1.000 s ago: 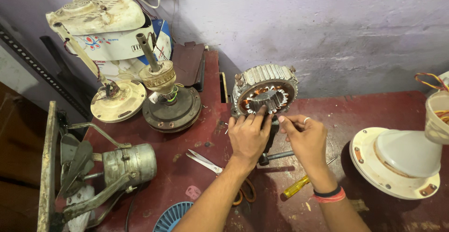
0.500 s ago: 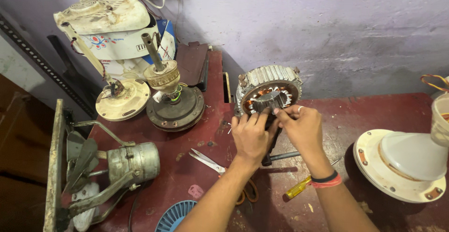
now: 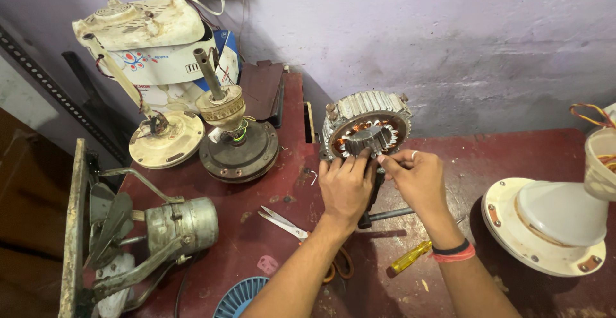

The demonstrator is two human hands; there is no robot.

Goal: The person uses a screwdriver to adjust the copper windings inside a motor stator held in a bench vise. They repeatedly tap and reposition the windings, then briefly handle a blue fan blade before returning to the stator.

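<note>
My left hand point(image 3: 346, 186) and right hand point(image 3: 416, 178) rest side by side against the near edge of the motor point(image 3: 366, 132), which stands on the table point(image 3: 487, 157) by the far wall. Scissors point(image 3: 283, 222) lie left of my left wrist, a screwdriver point(image 3: 410, 256) near my right. Far left stands a fan motor point(image 3: 237, 139); far right, a fan base point(image 3: 545, 225).

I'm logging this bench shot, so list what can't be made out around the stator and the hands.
Head view only:
- Lower front of the stator: covered by the left hand and right hand.
- What the fingertips pinch: too small to tell.
- Dark tool under the hands: its upper end is hidden by them.
- Scissors: handles hidden behind the left forearm.
- Blue grille: cut off by the bottom edge.
</note>
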